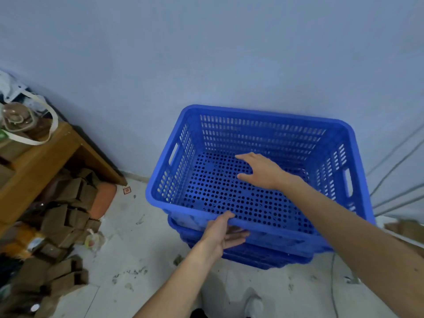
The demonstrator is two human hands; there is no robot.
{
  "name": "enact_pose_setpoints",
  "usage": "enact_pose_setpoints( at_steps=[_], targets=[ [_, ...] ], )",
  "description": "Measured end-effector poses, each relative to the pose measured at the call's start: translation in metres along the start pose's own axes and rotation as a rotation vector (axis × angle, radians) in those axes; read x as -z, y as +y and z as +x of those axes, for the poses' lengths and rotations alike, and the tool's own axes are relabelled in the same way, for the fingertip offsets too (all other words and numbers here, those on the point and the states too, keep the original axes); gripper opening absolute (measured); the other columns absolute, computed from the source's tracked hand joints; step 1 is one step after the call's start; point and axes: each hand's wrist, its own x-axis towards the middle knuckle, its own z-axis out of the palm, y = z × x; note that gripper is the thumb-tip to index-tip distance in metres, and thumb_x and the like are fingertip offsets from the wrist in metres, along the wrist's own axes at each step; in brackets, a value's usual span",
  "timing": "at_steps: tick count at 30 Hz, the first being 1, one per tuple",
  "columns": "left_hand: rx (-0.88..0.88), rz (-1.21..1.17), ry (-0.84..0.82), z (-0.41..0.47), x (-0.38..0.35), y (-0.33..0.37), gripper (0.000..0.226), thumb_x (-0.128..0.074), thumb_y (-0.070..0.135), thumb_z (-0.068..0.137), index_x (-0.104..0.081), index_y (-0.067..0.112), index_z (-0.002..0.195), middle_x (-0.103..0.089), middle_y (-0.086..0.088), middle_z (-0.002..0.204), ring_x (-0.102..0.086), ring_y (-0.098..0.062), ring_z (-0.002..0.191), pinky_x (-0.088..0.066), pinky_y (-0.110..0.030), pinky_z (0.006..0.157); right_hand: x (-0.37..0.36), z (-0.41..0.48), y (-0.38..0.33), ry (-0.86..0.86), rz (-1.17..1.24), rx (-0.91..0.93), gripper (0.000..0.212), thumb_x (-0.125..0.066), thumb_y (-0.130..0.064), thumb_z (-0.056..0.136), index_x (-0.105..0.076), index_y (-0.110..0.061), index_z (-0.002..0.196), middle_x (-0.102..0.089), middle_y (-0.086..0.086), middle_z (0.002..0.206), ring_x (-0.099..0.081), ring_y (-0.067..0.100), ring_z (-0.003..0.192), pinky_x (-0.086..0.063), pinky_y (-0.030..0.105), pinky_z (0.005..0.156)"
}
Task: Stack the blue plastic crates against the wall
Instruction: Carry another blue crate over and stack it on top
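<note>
Against the wall (206, 53), left hand (221, 235) grips rim of top blue crate (263, 115).

lower crates (252, 258) mostly hidden under top crate (263, 115), table (46, 166) cut off left

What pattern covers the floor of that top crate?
Rows of small round holes across the blue top crate's floor, clearest in the head view.

My left hand (223, 232), at lower centre, pinches the top blue crate (263, 134) by its rim; my right hand (259, 171), at centre, reaches forward, fingers spread.
</note>
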Motion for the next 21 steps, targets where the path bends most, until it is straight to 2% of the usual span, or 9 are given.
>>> enact_pose_setpoints(
  at_steps=[3, 6, 10, 12, 13, 15, 18, 20, 21],
  targets=[
    [0.012, 0.048, -0.028, -0.001, -0.005, 0.007, 0.029, -0.064, 0.029, 0.092, -0.066, 0.004, 0.108, -0.079, -0.018, 0.091, -0.078, -0.034, 0.082, -0.062, -0.038, 0.058, -0.015, -0.030, -0.004, -0.009, 0.068, -0.013, 0.064, -0.050, -0.058, 0.095, -0.030, -0.034, 0.151, -0.032, -0.002, 0.159, -0.035, 0.025, 0.142, -0.038, 0.045, 0.110],
    [0.026, 0.061, -0.029, -0.003, -0.007, 0.008, 0.036, -0.064, 0.032, 0.091, -0.063, 0.004, 0.114, -0.077, -0.021, 0.102, -0.077, -0.036, 0.084, -0.063, -0.041, 0.060, -0.025, -0.057, -0.007, -0.031, 0.136, 0.004, 0.060, -0.046, -0.061, 0.095, -0.042, -0.031, 0.146, -0.042, -0.005, 0.153, -0.044, 0.019, 0.136, -0.041, 0.038, 0.107],
    [0.032, 0.116, -0.071, -0.006, 0.004, -0.001, 0.046, -0.065, 0.039, 0.087, -0.068, -0.001, 0.110, -0.077, -0.023, 0.098, -0.077, -0.035, 0.089, -0.063, -0.041, 0.065, -0.046, -0.098, -0.006, -0.120, 0.233, -0.009, 0.076, -0.043, -0.081, 0.082, -0.052, -0.028, 0.137, -0.057, -0.008, 0.136, -0.058, 0.015, 0.117, -0.047, 0.031, 0.096],
    [0.025, 0.146, -0.091, -0.007, 0.014, -0.003, 0.049, -0.065, 0.041, 0.087, -0.070, -0.001, 0.112, -0.078, -0.021, 0.095, -0.077, -0.035, 0.091, -0.062, -0.039, 0.065, -0.061, -0.115, -0.001, -0.167, 0.118, -0.032, 0.081, -0.044, -0.086, 0.076, -0.054, -0.029, 0.132, -0.062, -0.008, 0.121, -0.060, 0.014, 0.099, -0.050, 0.032, 0.086],
    [0.020, 0.169, -0.093, -0.008, 0.017, -0.001, 0.052, -0.065, 0.043, 0.088, -0.069, -0.001, 0.116, -0.078, -0.021, 0.096, -0.077, -0.034, 0.092, -0.062, -0.038, 0.064, -0.068, -0.121, 0.002, -0.181, 0.015, -0.054, 0.075, -0.046, -0.083, 0.078, -0.054, -0.029, 0.128, -0.062, -0.006, 0.111, -0.059, 0.014, 0.087, -0.050, 0.033, 0.079],
    [-0.009, 0.225, -0.091, -0.014, 0.024, 0.003, 0.057, -0.066, 0.049, 0.089, -0.067, 0.001, 0.119, -0.078, -0.020, 0.100, -0.077, -0.033, 0.090, -0.063, -0.038, 0.065, -0.083, -0.131, 0.006, -0.155, -0.184, -0.105, 0.052, -0.050, -0.064, 0.089, -0.055, -0.025, 0.123, -0.061, -0.001, 0.095, -0.051, 0.016, 0.070, -0.046, 0.036, 0.069],
    [-0.074, 0.412, -0.082, -0.028, 0.032, 0.010, 0.063, -0.073, 0.056, 0.081, -0.066, 0.003, 0.114, -0.078, -0.018, 0.102, -0.078, -0.031, 0.086, -0.063, -0.039, 0.069, -0.095, -0.143, 0.005, -0.063, -0.306, -0.200, 0.027, -0.045, -0.040, 0.100, -0.057, -0.022, 0.116, -0.053, -0.001, 0.077, -0.039, 0.014, 0.057, -0.042, 0.037, 0.063],
    [-0.247, 0.730, -0.030, -0.039, 0.040, 0.015, 0.055, -0.072, 0.058, 0.081, -0.069, 0.007, 0.100, -0.079, -0.013, 0.092, -0.078, -0.027, 0.076, -0.063, -0.040, 0.068, -0.093, -0.147, 0.002, -0.034, -0.318, -0.256, 0.023, -0.045, -0.039, 0.101, -0.058, -0.025, 0.113, -0.050, -0.002, 0.074, -0.039, 0.014, 0.056, -0.041, 0.037, 0.061],
    [-0.427, 0.939, 0.042, -0.042, 0.046, 0.019, 0.048, -0.070, 0.058, 0.082, -0.067, 0.010, 0.086, -0.077, -0.011, 0.083, -0.075, -0.027, 0.070, -0.062, -0.041, 0.066, -0.091, -0.147, 0.001, -0.019, -0.319, -0.280, 0.023, -0.046, -0.041, 0.101, -0.059, -0.026, 0.112, -0.051, -0.002, 0.075, -0.042, 0.015, 0.057, -0.042, 0.037, 0.061]
  ],
)
